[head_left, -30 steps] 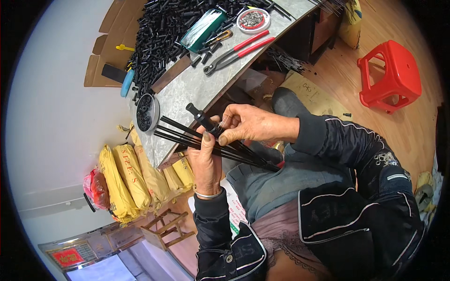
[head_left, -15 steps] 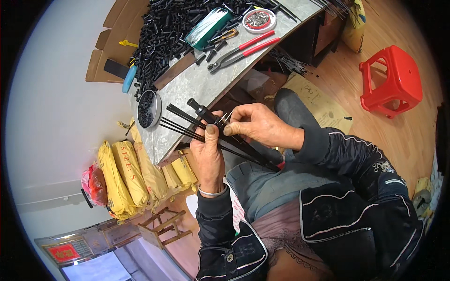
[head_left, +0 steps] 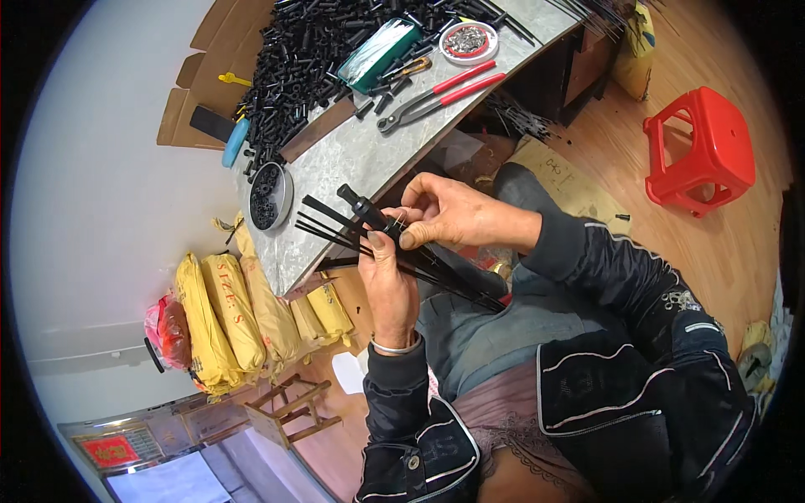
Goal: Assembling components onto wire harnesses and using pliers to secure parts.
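Observation:
My left hand point(head_left: 391, 289) is closed around what looks like an umbrella frame point(head_left: 362, 206), a black stepped tube with a bundle of thin black ribs point(head_left: 323, 228) fanning past the thumb. The frame slants down across my lap, its lower end over my thigh. Thumb and fingertips of my right hand point(head_left: 474, 220) are pressed together at the tube's collar, right beside the left fingertips. A short thin silver wire point(head_left: 401, 220) shows at that spot. The right fingertips partly hide the collar, so I cannot tell how the wire sits in it.
On the grey table point(head_left: 335, 159) lie a heap of black plastic tubes point(head_left: 302, 92), a green box point(head_left: 394, 63), a dish of small silver pieces point(head_left: 468, 40), red-handled pincers point(head_left: 436, 102) and a bowl of black rings point(head_left: 268, 197). A red stool point(head_left: 717, 147) and yellow sacks point(head_left: 226, 306) stand around.
Both hands and the frame have shifted slightly right and down in view. My right fingers have closed in on the collar, and less of the silver wire shows.

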